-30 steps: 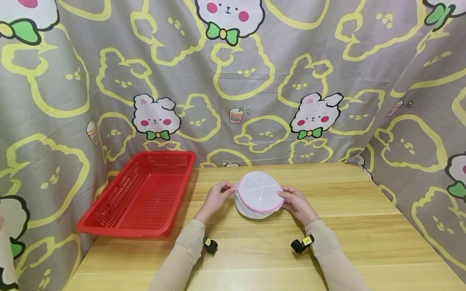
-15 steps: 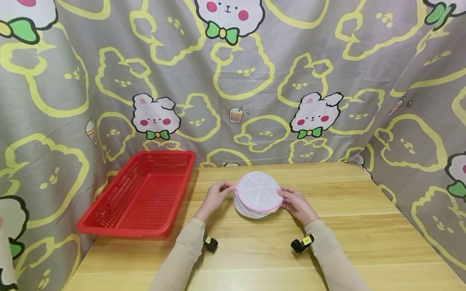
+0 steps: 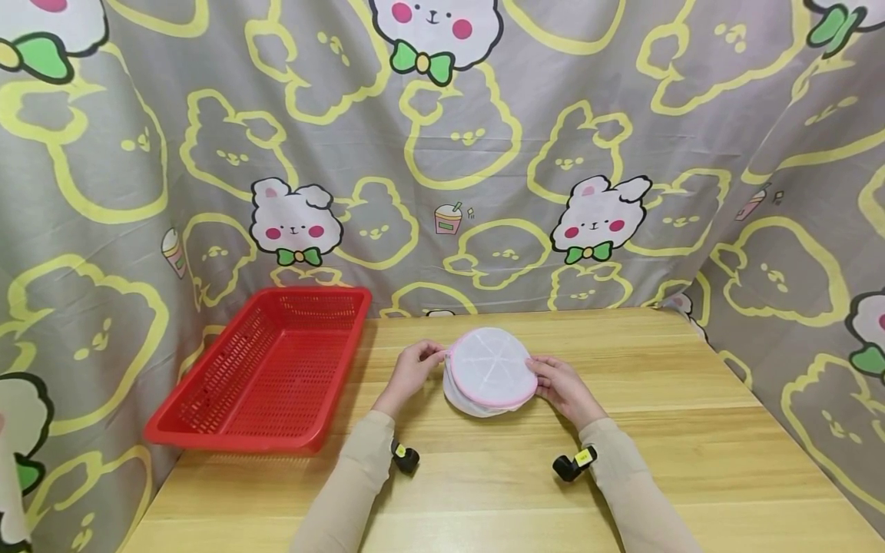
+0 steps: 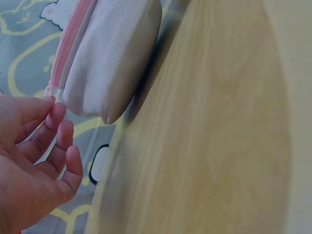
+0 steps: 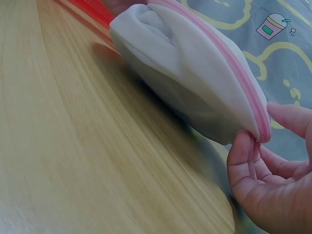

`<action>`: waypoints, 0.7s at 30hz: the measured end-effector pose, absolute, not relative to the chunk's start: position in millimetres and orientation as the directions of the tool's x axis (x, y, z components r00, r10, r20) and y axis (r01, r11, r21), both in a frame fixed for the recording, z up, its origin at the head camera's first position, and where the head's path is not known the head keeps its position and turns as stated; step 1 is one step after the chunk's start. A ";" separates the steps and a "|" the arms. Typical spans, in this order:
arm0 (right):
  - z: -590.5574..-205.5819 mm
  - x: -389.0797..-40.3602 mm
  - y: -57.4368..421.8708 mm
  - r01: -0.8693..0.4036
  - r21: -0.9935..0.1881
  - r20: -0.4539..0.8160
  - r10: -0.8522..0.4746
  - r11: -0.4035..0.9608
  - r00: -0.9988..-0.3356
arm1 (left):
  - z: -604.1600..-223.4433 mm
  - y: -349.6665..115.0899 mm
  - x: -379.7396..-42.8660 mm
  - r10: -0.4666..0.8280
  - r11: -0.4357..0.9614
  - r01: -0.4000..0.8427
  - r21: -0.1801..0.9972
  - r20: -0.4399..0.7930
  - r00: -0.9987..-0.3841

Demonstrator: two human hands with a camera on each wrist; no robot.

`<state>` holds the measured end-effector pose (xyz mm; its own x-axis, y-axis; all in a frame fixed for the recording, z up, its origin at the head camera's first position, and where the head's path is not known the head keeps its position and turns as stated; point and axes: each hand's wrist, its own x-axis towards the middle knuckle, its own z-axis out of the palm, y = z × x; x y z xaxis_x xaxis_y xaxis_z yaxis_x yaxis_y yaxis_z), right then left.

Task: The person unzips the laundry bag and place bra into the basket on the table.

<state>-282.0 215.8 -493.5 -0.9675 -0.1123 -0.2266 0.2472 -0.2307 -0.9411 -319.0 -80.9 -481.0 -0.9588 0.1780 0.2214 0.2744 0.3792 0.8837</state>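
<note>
A round white mesh laundry bag (image 3: 492,365) with a pink zipper edge is held between both hands over the middle of the table. In the left wrist view, the thumb and forefinger of my left hand (image 4: 36,151) pinch a small pink end at the bag's zipper rim (image 4: 68,46); the other fingers curl loosely. My right hand (image 3: 561,384) grips the opposite edge of the rim. Seen from the right wrist, its thumb lies on the top face and its fingers under the pink zipper band (image 5: 243,83). The soft side of the bag sags below the rim.
A red perforated plastic basket (image 3: 276,376) stands on the left of the wooden table (image 3: 664,430). Behind and on both sides hangs a grey cartoon-print curtain (image 3: 484,153). Small black cameras (image 3: 406,458) sit on both wrists.
The bag has shifted a little to the left and tilted slightly. My left forearm has moved slightly right, while both hands keep hold of the bag's rim.
</note>
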 end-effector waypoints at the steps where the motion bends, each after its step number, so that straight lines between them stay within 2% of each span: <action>1: -493.3 -281.8 215.8 0.246 -0.942 -0.225 -0.115 -0.228 -0.968 | -480.9 -80.6 -319.4 0.176 0.378 0.269 0.886 0.217 -0.960; 21: -491.3 -284.3 211.5 0.279 -0.940 -0.254 -0.147 -0.196 -0.956 | -477.2 -67.9 -325.6 0.128 0.321 0.199 0.926 0.165 -0.978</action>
